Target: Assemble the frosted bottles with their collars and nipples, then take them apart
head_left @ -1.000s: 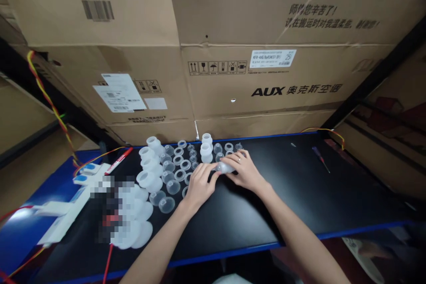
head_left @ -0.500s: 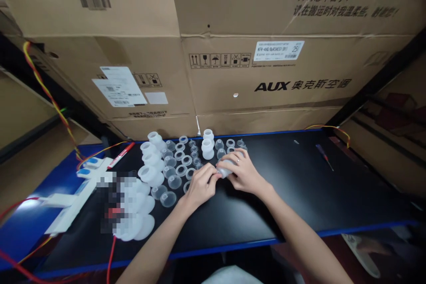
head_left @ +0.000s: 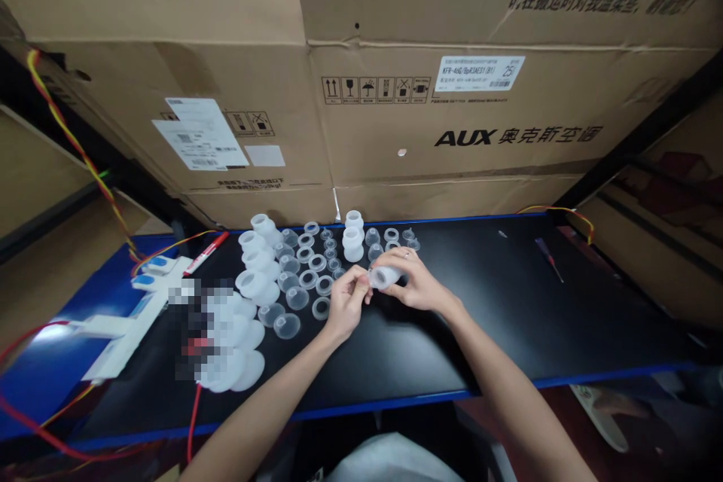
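My right hand [head_left: 415, 279] is wrapped round a small translucent white bottle [head_left: 385, 276], tilted so that its open mouth faces me. Close against the bottle's left side, my left hand [head_left: 350, 297] has thumb and fingers pinched together; whatever lies between them is too small or hidden to name. To the left stand rows of clear dome caps [head_left: 287, 325], translucent rings [head_left: 321, 308] and small clear nipples [head_left: 337, 272]. Two similar bottles [head_left: 353, 237] stand one behind the other beyond my hands, with more caps, rings and nipples beside them.
More white bottles [head_left: 255, 285] are grouped at the left, near a blurred-out patch. A white power strip [head_left: 121, 346], a red marker [head_left: 206, 253] and cables lie farther left. A screwdriver [head_left: 549, 259] rests on the black table [head_left: 508, 331] at right. Large cardboard [head_left: 367, 143] walls the back.
The bottle has turned, so its open mouth now shows. My left hand has shifted slightly away from it and changed its finger position. The camera view has tilted a little.
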The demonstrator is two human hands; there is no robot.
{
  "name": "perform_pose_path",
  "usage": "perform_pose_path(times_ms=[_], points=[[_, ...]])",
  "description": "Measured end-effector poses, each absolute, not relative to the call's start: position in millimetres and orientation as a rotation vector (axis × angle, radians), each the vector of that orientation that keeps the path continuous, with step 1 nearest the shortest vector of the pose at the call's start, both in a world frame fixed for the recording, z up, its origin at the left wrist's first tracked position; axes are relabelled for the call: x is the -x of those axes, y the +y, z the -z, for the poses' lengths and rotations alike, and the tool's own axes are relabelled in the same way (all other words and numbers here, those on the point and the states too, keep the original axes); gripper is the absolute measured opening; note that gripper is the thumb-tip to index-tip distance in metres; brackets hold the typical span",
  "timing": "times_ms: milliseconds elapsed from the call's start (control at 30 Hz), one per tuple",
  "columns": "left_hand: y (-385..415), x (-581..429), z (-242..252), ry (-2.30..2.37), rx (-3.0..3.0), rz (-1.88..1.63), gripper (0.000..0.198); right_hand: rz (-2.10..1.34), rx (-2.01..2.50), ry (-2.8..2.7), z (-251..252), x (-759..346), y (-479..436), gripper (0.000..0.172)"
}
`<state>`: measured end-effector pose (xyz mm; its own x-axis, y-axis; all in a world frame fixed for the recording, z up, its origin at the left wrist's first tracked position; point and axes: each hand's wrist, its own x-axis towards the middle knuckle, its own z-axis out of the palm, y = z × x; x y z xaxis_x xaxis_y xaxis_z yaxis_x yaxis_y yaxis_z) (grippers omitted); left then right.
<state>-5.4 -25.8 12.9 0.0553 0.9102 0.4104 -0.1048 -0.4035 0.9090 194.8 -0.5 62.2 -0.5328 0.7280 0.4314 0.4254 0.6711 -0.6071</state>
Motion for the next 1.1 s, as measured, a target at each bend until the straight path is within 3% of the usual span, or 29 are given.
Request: perform_pose_path(times_ms=[133,233,400,533,667,867,1100], points=[[-34,8,-16,1.058,-1.779,-1.808,0.029,-0.218,1.145,-2.141,-59,-206,6,0.043],[-39,10,-20,1.003,-1.945,-1.891,0.021,-0.087,1.223,-1.890,-62,-220,13,0.039],[-41,4,-19,0.899,-2.024,-1.780,0.017,-0.252,1.168,-1.586,-71,-222,13,0.042],[-45,1,-15,0.819,-2.052,-1.706,0.017,-0.516,1.035,-1.546,-64,-203,4,0.058],[-50,1,-14,0.723,-2.115,-1.741,0.031,-0.692,0.972,-1.595,-51,-186,-5,0.055],[-55,-1,-22,0.660,-2.201,-1.828,0.030,-0.559,0.975,-1.796,-41,-167,-9,0.044],[-55,-3,-23,0.707,-2.223,-1.795,0.032,-0.429,1.123,-1.931,-24,-163,-5,0.052]])
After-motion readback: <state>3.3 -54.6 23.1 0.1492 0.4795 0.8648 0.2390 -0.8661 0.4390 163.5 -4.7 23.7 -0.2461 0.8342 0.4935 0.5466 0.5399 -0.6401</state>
